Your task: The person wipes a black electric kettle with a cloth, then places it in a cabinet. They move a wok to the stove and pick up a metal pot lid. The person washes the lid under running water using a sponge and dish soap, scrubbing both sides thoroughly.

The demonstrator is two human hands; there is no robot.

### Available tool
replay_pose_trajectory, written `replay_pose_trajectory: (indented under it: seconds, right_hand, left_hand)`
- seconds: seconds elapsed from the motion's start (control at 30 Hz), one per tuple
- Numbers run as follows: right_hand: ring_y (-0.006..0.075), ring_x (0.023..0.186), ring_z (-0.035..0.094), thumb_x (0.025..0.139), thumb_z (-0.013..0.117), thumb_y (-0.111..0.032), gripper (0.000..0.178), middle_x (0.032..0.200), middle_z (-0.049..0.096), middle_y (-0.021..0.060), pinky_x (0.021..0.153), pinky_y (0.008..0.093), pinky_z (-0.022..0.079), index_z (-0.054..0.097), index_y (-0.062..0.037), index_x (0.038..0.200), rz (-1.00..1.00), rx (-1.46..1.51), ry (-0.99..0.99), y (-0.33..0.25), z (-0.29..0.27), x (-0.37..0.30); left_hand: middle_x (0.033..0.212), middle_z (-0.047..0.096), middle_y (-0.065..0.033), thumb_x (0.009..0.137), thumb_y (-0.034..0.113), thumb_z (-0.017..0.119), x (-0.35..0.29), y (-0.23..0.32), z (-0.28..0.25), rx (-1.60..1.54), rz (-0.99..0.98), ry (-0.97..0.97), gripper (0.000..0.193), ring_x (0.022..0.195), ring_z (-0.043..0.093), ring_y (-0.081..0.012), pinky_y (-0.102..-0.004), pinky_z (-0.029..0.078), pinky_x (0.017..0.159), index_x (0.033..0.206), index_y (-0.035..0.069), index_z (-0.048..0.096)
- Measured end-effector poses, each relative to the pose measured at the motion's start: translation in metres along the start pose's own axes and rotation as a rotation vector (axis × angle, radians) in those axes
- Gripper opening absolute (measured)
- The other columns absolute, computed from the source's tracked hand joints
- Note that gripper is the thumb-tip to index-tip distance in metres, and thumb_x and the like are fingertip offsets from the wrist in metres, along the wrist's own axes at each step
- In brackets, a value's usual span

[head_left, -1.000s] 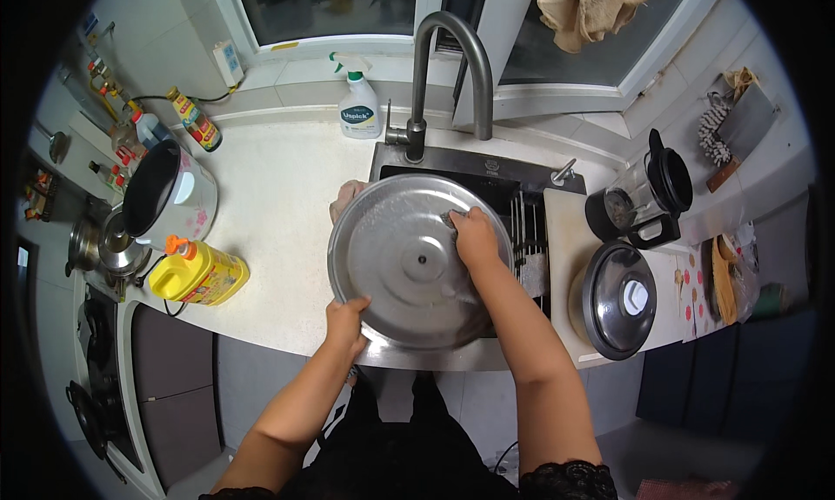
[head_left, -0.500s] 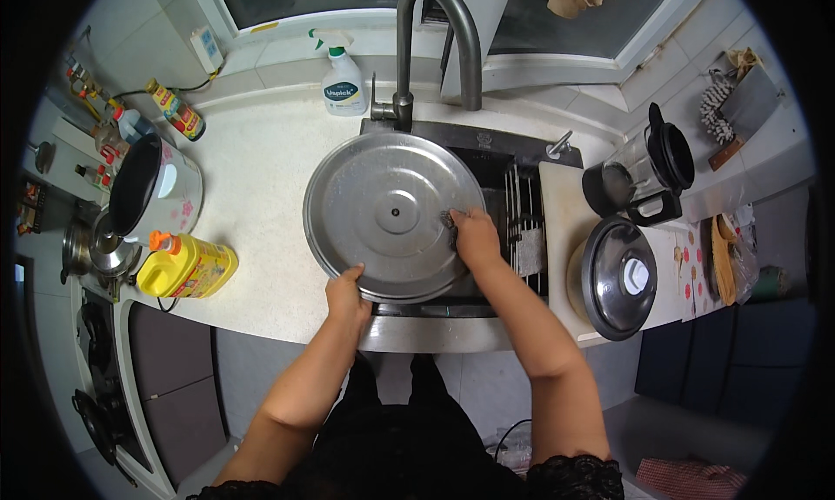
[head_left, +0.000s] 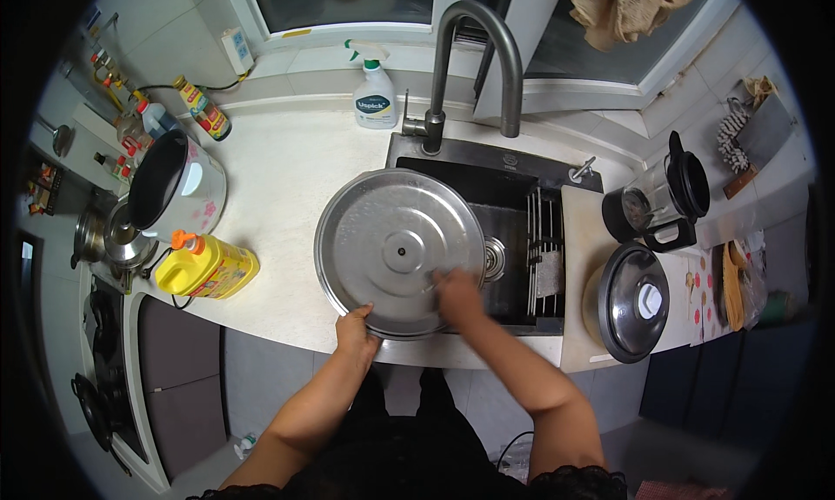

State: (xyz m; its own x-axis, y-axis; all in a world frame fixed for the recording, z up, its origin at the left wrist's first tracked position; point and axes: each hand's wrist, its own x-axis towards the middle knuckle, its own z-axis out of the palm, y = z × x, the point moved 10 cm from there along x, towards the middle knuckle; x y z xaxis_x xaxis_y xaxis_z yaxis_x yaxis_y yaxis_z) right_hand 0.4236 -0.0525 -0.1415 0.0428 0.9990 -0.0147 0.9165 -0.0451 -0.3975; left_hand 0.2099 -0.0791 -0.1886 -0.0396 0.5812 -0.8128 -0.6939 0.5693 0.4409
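Observation:
A large round metal pot lid (head_left: 370,226) lies with its ringed face up over the left part of the dark sink (head_left: 506,222) and the counter beside it. My left hand (head_left: 355,333) grips the lid's near rim, thumb on top and fingers underneath. On the lid's lower right face, my right hand (head_left: 461,300) is closed and smeared by motion. A dark scouring pad shows in its fingers in the earlier frame; now it is mostly hidden by the hand and blur.
A grey tap (head_left: 513,83) arches over the sink, with a spray bottle (head_left: 376,100) to its left. A yellow jug (head_left: 209,267) and a flowered white pot (head_left: 196,191) stand left. On the right are a lidded pot (head_left: 628,302), a blender jug (head_left: 665,196) and a sink rack (head_left: 546,265).
My right hand has moved down and toward me across the lid. The lid has shifted left and nearer relative to the sink, uncovering the drain. The whole view has shifted slightly.

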Motion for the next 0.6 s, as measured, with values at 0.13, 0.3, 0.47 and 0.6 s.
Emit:
replay_pose_trajectory:
  seconds: [0.13, 0.3, 0.47, 0.6]
  right_hand:
    - [0.0327, 0.085, 0.056, 0.088, 0.053, -0.017, 0.020, 0.088, 0.056, 0.0155, 0.073, 0.0433, 0.047, 0.063, -0.0027, 0.098, -0.240, 0.218, -0.016, -0.064, 0.009, -0.016]
    - [0.0330, 0.083, 0.055, 0.087, 0.055, -0.019, 0.019, 0.086, 0.056, 0.0160, 0.073, 0.0433, 0.046, 0.064, -0.0036, 0.093, -0.060, 0.014, 0.197, -0.029, -0.024, 0.034]
    - [0.0357, 0.085, 0.055, 0.088, 0.056, -0.031, 0.029, 0.085, 0.057, 0.0185, 0.078, 0.0462, 0.043, 0.062, -0.0019, 0.089, -0.168, 0.386, -0.160, -0.109, 0.054, 0.019]
    - [0.0387, 0.090, 0.056, 0.090, 0.053, -0.035, 0.036, 0.092, 0.060, 0.0206, 0.080, 0.0466, 0.044, 0.061, -0.0004, 0.086, 0.083, 0.285, -0.032, -0.067, 0.028, 0.074]
  left_hand:
    - [0.122, 0.050, -0.0208, 0.083, -0.006, 0.054, 0.018, 0.010, -0.014, -0.059, 0.022, -0.069, 0.041, 0.112, 0.051, -0.0347, -0.0511, 0.040, 0.100, 0.123, -0.006, 0.045]
    - [0.128, 0.045, -0.0234, 0.084, -0.002, 0.054, 0.011, 0.034, -0.036, -0.094, 0.015, -0.048, 0.047, 0.119, 0.045, -0.0377, -0.0527, 0.035, 0.103, 0.128, -0.006, 0.038]
    - [0.123, 0.050, -0.0230, 0.084, -0.002, 0.056, 0.014, 0.056, -0.060, -0.130, 0.066, -0.035, 0.045, 0.112, 0.051, -0.0380, -0.0532, 0.042, 0.097, 0.126, -0.006, 0.041]
    - [0.113, 0.056, -0.0206, 0.085, -0.003, 0.056, 0.015, 0.081, -0.076, -0.118, 0.154, 0.027, 0.037, 0.103, 0.057, -0.0354, -0.0500, 0.047, 0.093, 0.121, -0.005, 0.046]
